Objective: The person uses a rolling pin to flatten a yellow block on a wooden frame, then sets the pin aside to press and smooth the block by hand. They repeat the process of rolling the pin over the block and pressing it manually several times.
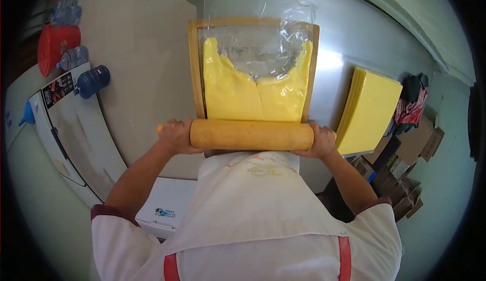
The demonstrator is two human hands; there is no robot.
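Note:
A thick wooden rolling pin (251,135) lies crosswise over the near end of a yellow, butter-like slab (253,99). My left hand (176,136) is wrapped round its left handle, whose tip pokes out beyond the fist. On the other end, my right hand (320,140) grips the right handle. Clear plastic film (253,53) covers the slab and runs past its far side. The slab's far edge is uneven, reaching higher at both sides than in the middle, and a crack runs down its centre. A wooden frame (196,73) borders it.
Flat yellow slabs (372,109) are stacked to the right on the metal table (334,43). Cardboard boxes (415,144) stand beyond them. Left are a white freezer (83,129), a blue water jug (93,81) and a red container (58,48). A white box (167,200) sits below my left arm.

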